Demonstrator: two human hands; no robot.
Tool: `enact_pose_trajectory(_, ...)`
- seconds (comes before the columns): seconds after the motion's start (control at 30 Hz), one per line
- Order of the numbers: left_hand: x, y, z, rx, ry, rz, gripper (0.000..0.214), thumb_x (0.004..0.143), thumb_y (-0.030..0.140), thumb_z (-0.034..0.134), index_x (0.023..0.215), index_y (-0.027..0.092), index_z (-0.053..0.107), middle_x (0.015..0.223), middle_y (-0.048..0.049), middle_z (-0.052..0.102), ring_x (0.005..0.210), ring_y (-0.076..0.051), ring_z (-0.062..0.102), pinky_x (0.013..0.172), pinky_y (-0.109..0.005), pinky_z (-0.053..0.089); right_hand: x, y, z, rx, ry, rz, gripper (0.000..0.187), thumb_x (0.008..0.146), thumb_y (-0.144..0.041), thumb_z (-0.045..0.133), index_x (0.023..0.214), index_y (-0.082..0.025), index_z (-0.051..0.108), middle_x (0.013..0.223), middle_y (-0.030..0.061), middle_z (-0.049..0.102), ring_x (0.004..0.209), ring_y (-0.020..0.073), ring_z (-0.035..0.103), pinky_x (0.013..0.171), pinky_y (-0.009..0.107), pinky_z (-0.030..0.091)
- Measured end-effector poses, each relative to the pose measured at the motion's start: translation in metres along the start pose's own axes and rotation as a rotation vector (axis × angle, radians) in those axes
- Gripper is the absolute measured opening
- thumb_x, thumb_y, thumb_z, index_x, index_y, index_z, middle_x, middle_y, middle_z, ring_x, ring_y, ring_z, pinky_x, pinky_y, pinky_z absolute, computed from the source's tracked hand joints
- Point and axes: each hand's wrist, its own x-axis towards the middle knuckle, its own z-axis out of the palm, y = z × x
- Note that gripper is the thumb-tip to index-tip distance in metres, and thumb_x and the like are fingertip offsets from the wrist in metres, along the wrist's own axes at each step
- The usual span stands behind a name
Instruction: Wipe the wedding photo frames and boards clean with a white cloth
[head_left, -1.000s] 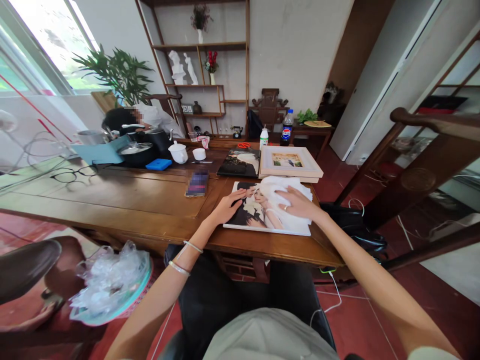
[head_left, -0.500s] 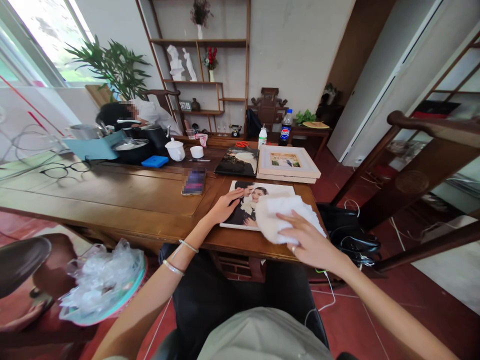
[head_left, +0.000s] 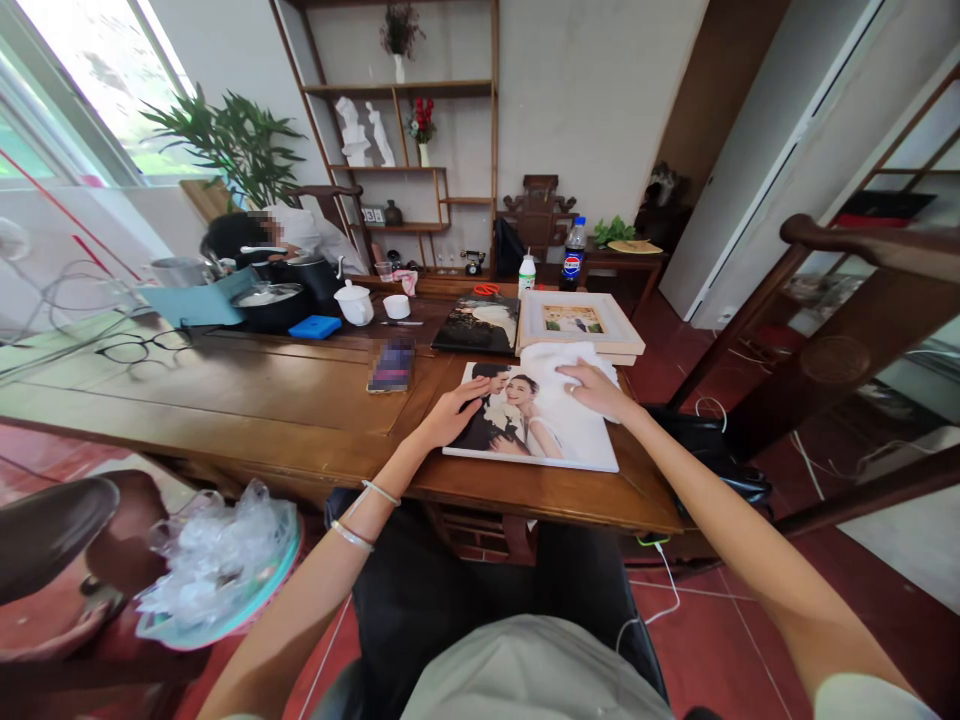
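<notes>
A white-edged photo panel (head_left: 517,420) with a printed couple lies flat on the wooden table (head_left: 315,400) in front of me. My left hand (head_left: 452,412) rests on its left edge, fingers stretched out flat over the dark part of the print. In my right hand (head_left: 596,388) is a white cloth (head_left: 551,375), pressed on the panel's upper right corner and spreading past its far edge. The cloth hides that corner. Behind the panel are a dark photo panel (head_left: 476,325) and a white picture frame (head_left: 581,318), which the cloth's far edge meets.
A phone (head_left: 391,364), a blue box (head_left: 314,327), a white teapot (head_left: 354,303), a cup (head_left: 397,306) and glasses (head_left: 142,345) stand or lie leftward. Bottles (head_left: 574,255) stand behind the frame. A person (head_left: 307,235) leans at the far left; a basket of plastic bags (head_left: 225,570) is below.
My right hand has moved the cloth away from me, from the panel's lower right to its upper right corner, uncovering the print's lower right. My left hand stays in place.
</notes>
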Motion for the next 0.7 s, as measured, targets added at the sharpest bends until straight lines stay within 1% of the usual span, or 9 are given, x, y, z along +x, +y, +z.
enact_pose_trajectory(0.07,0.0,0.0,0.0,0.002,-0.002,-0.004,0.039,0.089,0.032,0.04,0.123,0.02,0.056,0.135,-0.0044,0.05,0.13,-0.019,0.04,0.111,-0.04,0.027,0.006,0.001,0.002,-0.017,0.005,-0.009,0.042,0.078,-0.012,0.041,0.115,-0.015,0.061,0.119,0.0085,0.062,0.116,0.0269,0.051,0.107,0.049,0.025)
enact_pose_trajectory(0.13,0.0,0.001,0.0,0.001,0.002,-0.008,0.039,0.089,0.031,0.04,0.123,0.02,0.056,0.135,-0.0043,0.051,0.129,-0.019,0.041,0.111,-0.04,0.027,-0.001,-0.006,0.004,-0.046,0.016,-0.038,0.042,0.076,-0.01,0.043,0.114,-0.015,0.061,0.115,0.0089,0.064,0.111,0.026,0.054,0.108,0.049,0.021)
enact_pose_trajectory(0.2,0.0,0.001,0.0,-0.007,0.006,-0.008,0.039,0.089,0.031,0.04,0.123,0.021,0.056,0.134,-0.0042,0.051,0.129,-0.02,0.041,0.111,-0.041,0.027,-0.018,-0.022,0.006,-0.096,0.033,-0.094,0.041,0.074,-0.01,0.046,0.111,-0.015,0.063,0.115,0.01,0.064,0.11,0.026,0.055,0.107,0.05,0.021)
enact_pose_trajectory(0.3,0.001,0.0,0.002,-0.011,0.01,-0.009,0.039,0.089,0.031,0.041,0.123,0.02,0.056,0.134,-0.0043,0.051,0.129,-0.02,0.041,0.111,-0.04,0.027,-0.053,-0.056,0.007,-0.141,0.027,-0.186,0.034,0.074,-0.011,0.049,0.103,-0.018,0.066,0.118,0.0096,0.062,0.119,0.027,0.048,0.106,0.051,0.022)
enact_pose_trajectory(0.33,0.001,-0.001,0.002,-0.004,0.013,-0.012,0.039,0.089,0.031,0.041,0.123,0.02,0.056,0.134,-0.0046,0.051,0.129,-0.02,0.041,0.111,-0.04,0.027,-0.065,-0.068,0.008,-0.137,0.025,-0.19,0.032,0.075,-0.012,0.05,0.101,-0.019,0.067,0.119,0.0096,0.062,0.122,0.0273,0.045,0.106,0.052,0.022)
enact_pose_trajectory(0.4,0.001,-0.001,0.002,0.012,0.011,-0.017,0.039,0.089,0.031,0.041,0.123,0.02,0.056,0.135,-0.0049,0.05,0.129,-0.02,0.041,0.111,-0.04,0.027,-0.087,-0.092,0.008,-0.105,0.015,-0.198,0.031,0.074,-0.013,0.053,0.101,-0.019,0.067,0.127,0.0112,0.056,0.125,0.0271,0.041,0.106,0.051,0.022)
enact_pose_trajectory(0.5,0.001,0.001,0.001,0.013,0.004,-0.007,0.039,0.089,0.03,0.04,0.124,0.02,0.056,0.135,-0.005,0.051,0.129,-0.02,0.041,0.111,-0.04,0.027,-0.107,-0.115,0.008,-0.035,-0.043,-0.282,0.034,0.071,-0.011,0.057,0.102,-0.021,0.066,0.134,0.0094,0.05,0.128,0.0252,0.038,0.108,0.048,0.022)
enact_pose_trajectory(0.6,0.0,0.003,-0.001,0.002,0.0,0.008,0.04,0.089,0.03,0.039,0.124,0.018,0.055,0.134,-0.0056,0.051,0.13,-0.019,0.04,0.112,-0.039,0.027,-0.104,-0.118,0.006,0.003,-0.086,-0.373,0.031,0.071,-0.012,0.058,0.099,-0.022,0.067,0.13,0.0072,0.053,0.128,0.0233,0.038,0.108,0.045,0.023)
enact_pose_trajectory(0.7,0.0,0.004,-0.001,-0.002,-0.003,0.005,0.04,0.089,0.03,0.039,0.123,0.018,0.056,0.134,-0.0064,0.051,0.129,-0.019,0.04,0.112,-0.04,0.027,-0.08,-0.104,0.004,-0.004,-0.088,-0.383,0.024,0.079,-0.016,0.055,0.099,-0.023,0.066,0.117,0.0059,0.063,0.121,0.0218,0.046,0.105,0.043,0.028)
